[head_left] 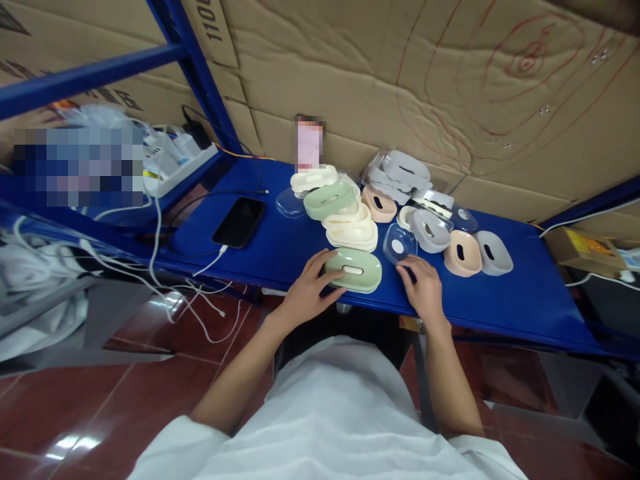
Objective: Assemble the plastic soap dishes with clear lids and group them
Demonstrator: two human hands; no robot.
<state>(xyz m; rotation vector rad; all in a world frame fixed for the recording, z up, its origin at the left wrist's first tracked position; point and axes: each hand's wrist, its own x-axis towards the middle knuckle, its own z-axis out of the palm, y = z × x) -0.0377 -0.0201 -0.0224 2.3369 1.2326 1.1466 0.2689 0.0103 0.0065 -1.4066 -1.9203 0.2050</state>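
A light green oval soap dish (369, 272) with a slot in its middle lies near the table's front edge. My left hand (311, 285) grips its left end, with the fingers over the rim and inside and the thumb at the near side. To the right, my right hand (424, 287) has its thumb and forefinger closed on the near edge of a clear plastic lid (400, 245), which bears a white round spot. Behind the dish are stacked cream dishes (353, 233) and another green dish (330, 200).
Grey dishes (493, 253), peach dishes (463, 253) and clear lids crowd the blue table's (530, 287) middle and right. A black phone (240, 222) and white cable (210, 260) lie left. Cardboard (350, 87) stands behind; a blue post (200, 80) rises at left.
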